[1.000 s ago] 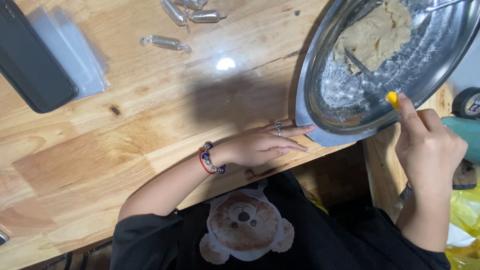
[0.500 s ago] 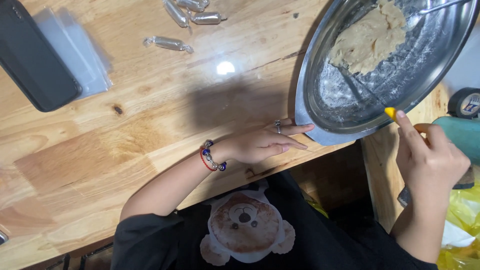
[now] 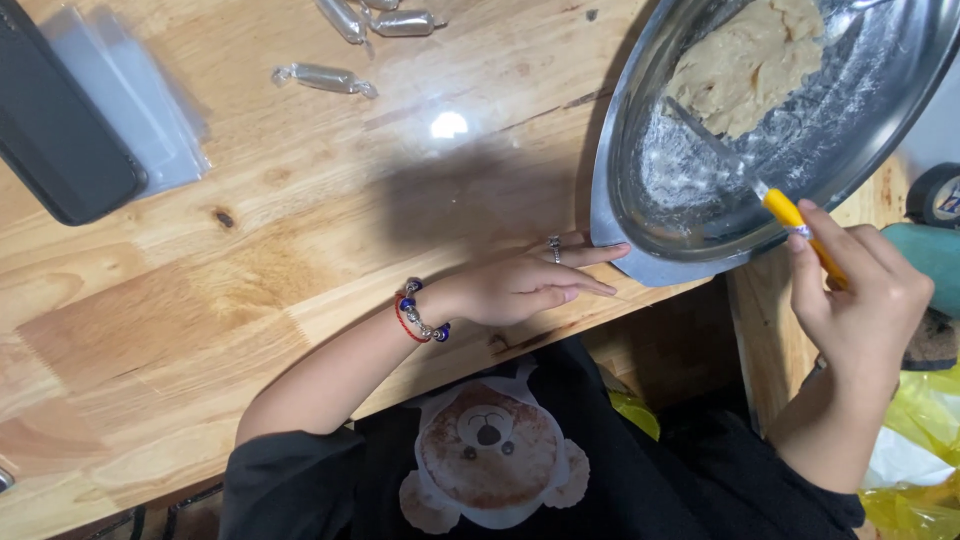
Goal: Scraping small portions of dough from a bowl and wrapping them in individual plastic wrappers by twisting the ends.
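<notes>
Left hand (image 3: 520, 285): flat, fingers together, tips touching tray rim at 7 o'clock | Right hand (image 3: 860, 300): closed around yellow-handled knife (image 3: 790, 215), blade probably in the flour | Metal tray (image 3: 610, 200): tilted over table edge, dough (image 3: 745, 65) at its 12 o'clock | Wrapped sweets (image 3: 325, 78) at table's 11 o'clock.

Right hand (image 3: 865, 300) holds a yellow-handled knife (image 3: 745, 170), probably, over dough (image 3: 745, 65) in tray (image 3: 640, 255).
</notes>
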